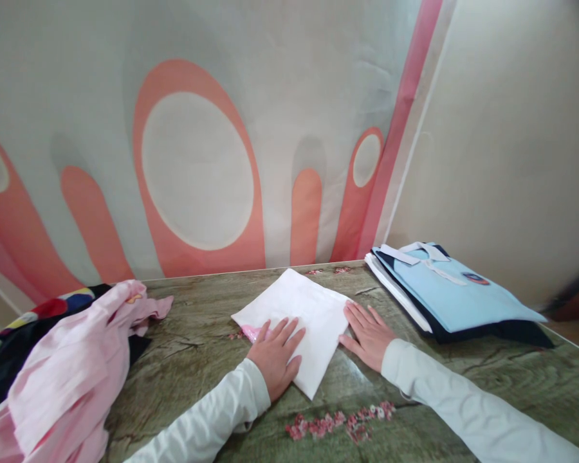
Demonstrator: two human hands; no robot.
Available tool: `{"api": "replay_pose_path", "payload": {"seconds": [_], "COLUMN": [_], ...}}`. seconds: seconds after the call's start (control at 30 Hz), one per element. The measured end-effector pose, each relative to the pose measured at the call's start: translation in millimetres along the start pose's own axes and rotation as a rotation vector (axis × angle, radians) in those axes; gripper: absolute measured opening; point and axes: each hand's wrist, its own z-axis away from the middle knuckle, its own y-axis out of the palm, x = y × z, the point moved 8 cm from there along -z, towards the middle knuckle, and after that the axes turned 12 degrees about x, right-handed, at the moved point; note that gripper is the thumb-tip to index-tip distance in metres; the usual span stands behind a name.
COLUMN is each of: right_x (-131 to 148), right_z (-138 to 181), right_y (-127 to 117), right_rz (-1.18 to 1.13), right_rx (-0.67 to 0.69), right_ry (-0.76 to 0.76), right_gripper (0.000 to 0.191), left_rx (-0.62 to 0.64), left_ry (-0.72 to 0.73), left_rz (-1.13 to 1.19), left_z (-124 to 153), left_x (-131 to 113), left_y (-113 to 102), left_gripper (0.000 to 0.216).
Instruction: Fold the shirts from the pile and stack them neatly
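The folded white cloth [299, 325] is lain on the table [197, 334], under both hands. The left hand [275, 357] is pressed flat, released, on its near-left part; the right hand [369, 334] is laid open at its right edge. A badge is seen on the light-blue shirt [458, 289] right of the cloth; its writing cannot be read.

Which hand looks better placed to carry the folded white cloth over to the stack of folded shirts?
Probably the right hand: it rests at the folded white cloth's right edge, on the side nearer the stack of folded shirts. The left hand lies flat on the cloth's near-left part, farther from the stack.
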Motion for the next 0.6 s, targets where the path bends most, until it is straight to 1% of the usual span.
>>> {"api": "replay_pose_path", "payload": {"seconds": [0.13,0.23,0.37,0.47,0.6], "right_x": [-27.6,-47.5,-73.4,-81.3,-78.0], "right_z": [-9.4,-17.8,-27.1,-32.9,-40.9], "right_y": [5.4,2.2,-10.1,-13.7,-12.0], "right_rz": [-0.037,-0.158,-0.471,-0.64,-0.688], "right_rx": [-0.045,-0.121,-0.283,-0.335,-0.331], "right_ry": [0.106,0.128,0.076,0.056,0.079], "right_gripper": [0.079,0.065,0.046,0.038,0.033], "left_rx": [-0.002,-0.027,-0.083,-0.088,-0.057], "left_ry": [0.004,0.014,0.043,0.073,0.096], "left_rz": [0.019,0.042,0.086,0.141,0.186], "left_z": [0.6,2.0,5.2,8.0,10.7], "left_x": [0.6,-2.0,-18.1,-35.4,-49.9], "left_y": [-0.9,-6.2,-15.9,-17.7,-15.7], "left_gripper": [0.05,0.049,0.042,0.044,0.062]}}
